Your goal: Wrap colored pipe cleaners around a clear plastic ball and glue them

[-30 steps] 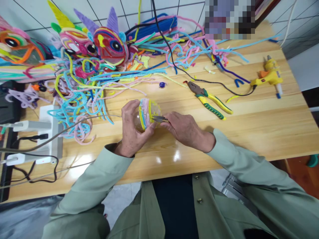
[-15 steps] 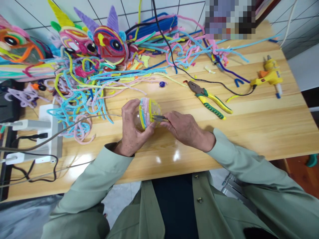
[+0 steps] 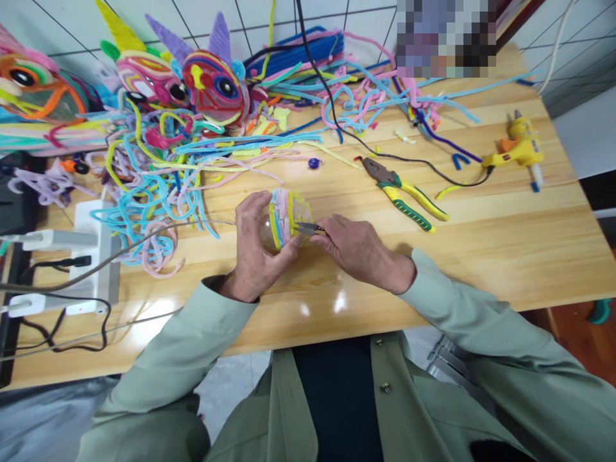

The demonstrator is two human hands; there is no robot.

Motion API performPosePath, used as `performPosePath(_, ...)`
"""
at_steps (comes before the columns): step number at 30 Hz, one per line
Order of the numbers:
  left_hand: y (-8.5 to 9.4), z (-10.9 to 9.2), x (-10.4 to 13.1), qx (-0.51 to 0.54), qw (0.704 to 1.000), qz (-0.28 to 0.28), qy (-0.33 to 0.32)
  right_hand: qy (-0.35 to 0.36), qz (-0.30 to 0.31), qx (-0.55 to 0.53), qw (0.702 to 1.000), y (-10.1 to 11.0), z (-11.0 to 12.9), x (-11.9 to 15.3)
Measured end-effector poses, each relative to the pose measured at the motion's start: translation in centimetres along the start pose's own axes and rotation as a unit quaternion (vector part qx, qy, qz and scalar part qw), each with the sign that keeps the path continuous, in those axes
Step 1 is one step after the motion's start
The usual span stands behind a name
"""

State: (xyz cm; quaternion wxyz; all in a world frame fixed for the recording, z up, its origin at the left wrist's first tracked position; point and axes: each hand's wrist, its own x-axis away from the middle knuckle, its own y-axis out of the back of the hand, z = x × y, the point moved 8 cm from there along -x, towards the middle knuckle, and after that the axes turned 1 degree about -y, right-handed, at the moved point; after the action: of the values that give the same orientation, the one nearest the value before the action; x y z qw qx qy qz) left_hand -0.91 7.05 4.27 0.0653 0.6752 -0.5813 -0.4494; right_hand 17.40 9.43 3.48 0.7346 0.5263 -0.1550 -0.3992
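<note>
A clear rounded ball (image 3: 283, 219), banded with yellow, blue, pink and lilac fuzzy strips, is held just above or on the wooden table. My left hand (image 3: 255, 250) wraps round its left side, thumb below and fingers on top. From the right, my right hand (image 3: 353, 249) grips small pointed scissors (image 3: 310, 228), whose tips touch the yellow strip on the ball's right part. Whether the blades are fully closed is hard to tell. Behind the ball a small dark blue bead (image 3: 314, 163) lies on the table.
Pliers (image 3: 402, 192) and a yellow glue gun (image 3: 517, 151) with a black cable lie to the right. Tangled pipe cleaners (image 3: 144, 186) cover the back left, beside a white power strip (image 3: 96, 256). Decorated masks (image 3: 216, 90) stand by the wall. A thin cable runs left of my left hand.
</note>
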Motion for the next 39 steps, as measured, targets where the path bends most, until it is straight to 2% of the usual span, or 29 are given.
performPosePath(13, -0.02, -0.22, 0.03, -0.003, 1.000, -0.014, -0.006, 0.003, 0.002, 0.009, 1.000, 0.13, 0.16, -0.07)
performPosePath(18, -0.01, -0.01, 0.02, -0.010, 1.000, -0.003, 0.004, 0.001, 0.007, 0.011, 1.000, 0.09, 0.29, -0.22)
performPosePath(25, 0.11, -0.35, -0.05, -0.004, 1.000, 0.003, -0.022, -0.011, 0.022, 0.008, 1.000, 0.07, 0.27, -0.25)
performPosePath(39, 0.13, -0.35, -0.04, -0.001, 1.000, -0.005, -0.027, -0.013, 0.033, -0.002, 0.999, -0.03, 0.06, -0.14)
